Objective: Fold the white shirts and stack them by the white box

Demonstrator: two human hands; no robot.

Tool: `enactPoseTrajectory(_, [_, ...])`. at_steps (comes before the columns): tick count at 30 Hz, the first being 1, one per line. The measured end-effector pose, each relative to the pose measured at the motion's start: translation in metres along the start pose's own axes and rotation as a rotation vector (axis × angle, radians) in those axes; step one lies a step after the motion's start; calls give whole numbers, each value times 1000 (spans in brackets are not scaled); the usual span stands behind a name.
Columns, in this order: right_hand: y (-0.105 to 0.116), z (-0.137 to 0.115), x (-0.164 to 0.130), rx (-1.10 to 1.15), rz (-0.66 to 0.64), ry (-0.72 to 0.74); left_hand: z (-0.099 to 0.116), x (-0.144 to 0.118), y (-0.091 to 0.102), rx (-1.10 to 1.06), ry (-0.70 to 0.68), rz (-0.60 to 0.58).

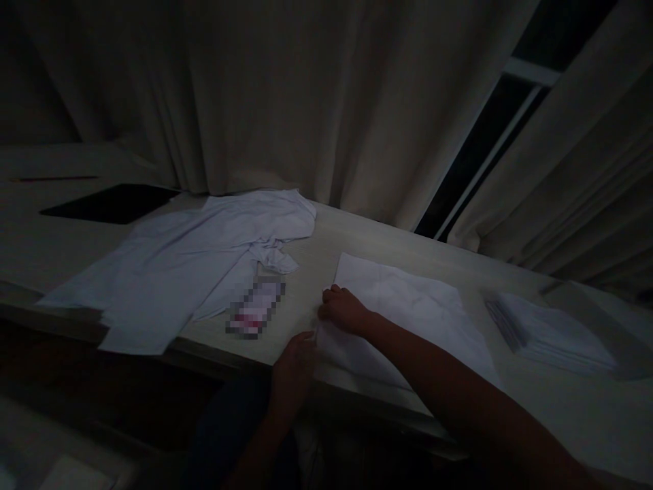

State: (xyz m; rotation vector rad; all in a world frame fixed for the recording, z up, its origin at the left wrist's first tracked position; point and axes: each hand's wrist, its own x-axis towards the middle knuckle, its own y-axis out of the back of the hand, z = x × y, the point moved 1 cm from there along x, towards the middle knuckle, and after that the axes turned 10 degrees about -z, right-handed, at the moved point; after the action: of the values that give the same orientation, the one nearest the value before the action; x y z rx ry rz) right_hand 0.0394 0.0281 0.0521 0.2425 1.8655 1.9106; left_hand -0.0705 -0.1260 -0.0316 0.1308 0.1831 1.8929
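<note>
A white folded cloth, perhaps a garment, lies flat on the table in front of me. My right hand reaches across it, fingers curled closed on its left edge. Lower down, by the table's front edge, my left hand pinches the near left corner of the same cloth; it is dim and slightly blurred there. Left of both hands rests a phone-shaped item, blurred out by pixels. Beyond it a loose white garment is spread out, crumpled in places, one end hanging over the front edge.
On the right sits a stack of folded white cloths. A flat black item and a thin reddish stick lie at the far left. Long curtains hang behind the table, with a dark window gap at right.
</note>
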Motion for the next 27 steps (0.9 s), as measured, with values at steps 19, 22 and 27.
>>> enactPoseTrajectory(19, [-7, 8, -24, 271, 232, -228, -8, 9, 4, -101, 208, -58])
enactPoseTrajectory(22, [-36, 31, -54, 265, 181, -429, -14, 7, 3, -269, 254, -64])
enactPoseTrajectory(27, [-95, 80, -126, 238, 63, -766, -15, 5, 7, -470, 278, -21])
